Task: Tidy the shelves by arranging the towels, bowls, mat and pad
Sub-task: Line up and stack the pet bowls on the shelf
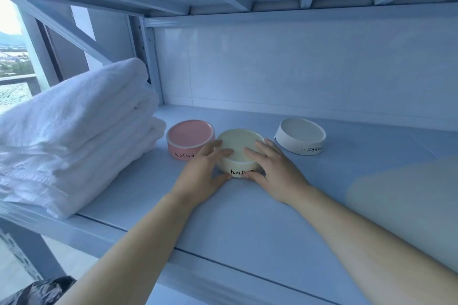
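Three round bowls stand upside down on the pale blue shelf (pixel 247 218). The cream bowl (pixel 239 142) is in the middle, and both hands grip it: my left hand (pixel 203 171) on its left side, my right hand (pixel 275 171) on its right, fingers over the top and thumbs at the front wall. A pink bowl (pixel 189 136) stands just to its left, close to or touching it. A white bowl (pixel 301 136) stands apart to the right, tilted. A stack of folded white towels (pixel 74 131) fills the shelf's left end.
A pale, blurred flat thing (pixel 409 205) lies at the right end of the shelf. The shelf above hangs low overhead. A white tiled wall (pixel 297 69) closes the back. A window is at the left, and a dark bag (pixel 37 292) sits low at the bottom left.
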`<move>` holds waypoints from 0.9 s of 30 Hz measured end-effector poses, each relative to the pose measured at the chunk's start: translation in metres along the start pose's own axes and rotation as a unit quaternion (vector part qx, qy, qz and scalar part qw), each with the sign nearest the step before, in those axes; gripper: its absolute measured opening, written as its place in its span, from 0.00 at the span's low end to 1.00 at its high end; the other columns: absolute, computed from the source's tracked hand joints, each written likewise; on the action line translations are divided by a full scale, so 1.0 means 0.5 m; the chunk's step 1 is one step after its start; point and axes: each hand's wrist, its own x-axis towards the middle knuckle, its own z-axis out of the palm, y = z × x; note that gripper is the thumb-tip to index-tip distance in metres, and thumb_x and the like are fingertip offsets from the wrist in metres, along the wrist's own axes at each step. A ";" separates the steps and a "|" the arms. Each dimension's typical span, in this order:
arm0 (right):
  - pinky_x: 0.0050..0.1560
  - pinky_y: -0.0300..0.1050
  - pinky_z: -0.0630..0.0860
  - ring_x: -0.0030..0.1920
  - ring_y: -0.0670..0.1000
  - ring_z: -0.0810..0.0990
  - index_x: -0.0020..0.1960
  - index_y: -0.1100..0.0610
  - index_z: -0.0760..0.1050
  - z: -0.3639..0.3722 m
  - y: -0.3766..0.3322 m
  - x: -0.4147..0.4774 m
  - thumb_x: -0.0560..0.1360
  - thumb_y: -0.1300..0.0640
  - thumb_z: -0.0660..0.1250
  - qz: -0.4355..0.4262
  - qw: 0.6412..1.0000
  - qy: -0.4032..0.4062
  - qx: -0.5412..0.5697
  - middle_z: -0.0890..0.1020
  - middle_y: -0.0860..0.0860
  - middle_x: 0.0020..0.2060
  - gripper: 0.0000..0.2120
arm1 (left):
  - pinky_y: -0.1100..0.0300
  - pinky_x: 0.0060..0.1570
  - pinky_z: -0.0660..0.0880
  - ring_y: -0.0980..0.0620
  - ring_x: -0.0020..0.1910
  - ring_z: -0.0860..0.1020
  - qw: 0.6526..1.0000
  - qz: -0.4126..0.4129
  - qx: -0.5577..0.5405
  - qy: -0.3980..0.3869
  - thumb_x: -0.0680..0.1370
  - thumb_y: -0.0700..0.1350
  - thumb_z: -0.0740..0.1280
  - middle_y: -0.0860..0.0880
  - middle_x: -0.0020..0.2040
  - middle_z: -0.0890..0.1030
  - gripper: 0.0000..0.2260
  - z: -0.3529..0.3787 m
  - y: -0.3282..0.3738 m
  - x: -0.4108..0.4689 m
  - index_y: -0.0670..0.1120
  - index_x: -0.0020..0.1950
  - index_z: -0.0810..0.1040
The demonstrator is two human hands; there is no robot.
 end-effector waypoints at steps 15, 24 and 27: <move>0.70 0.41 0.54 0.75 0.53 0.55 0.70 0.51 0.66 -0.007 -0.004 -0.010 0.71 0.47 0.70 0.029 0.999 0.021 0.036 0.63 0.54 0.73 0.30 | 0.60 0.67 0.59 0.47 0.71 0.63 0.985 0.061 0.158 -0.031 0.79 0.44 0.61 0.48 0.73 0.62 0.21 -0.004 0.036 0.001 0.48 0.72 0.63; 0.64 0.43 0.65 0.68 0.52 0.67 0.68 0.56 0.68 -0.002 -0.019 -0.006 0.69 0.43 0.71 0.031 0.998 0.058 -0.002 0.71 0.54 0.68 0.32 | 0.55 0.62 0.66 0.46 0.68 0.67 0.987 0.071 0.140 0.021 0.78 0.45 0.63 0.49 0.73 0.63 0.20 0.001 0.039 -0.001 0.48 0.70 0.66; 0.58 0.47 0.70 0.64 0.55 0.72 0.65 0.58 0.70 -0.002 -0.023 -0.004 0.71 0.44 0.69 0.035 0.995 0.091 -0.002 0.75 0.55 0.63 0.28 | 0.54 0.55 0.71 0.46 0.65 0.71 0.994 0.044 0.081 0.058 0.77 0.45 0.66 0.49 0.73 0.62 0.24 -0.002 0.037 -0.002 0.48 0.72 0.63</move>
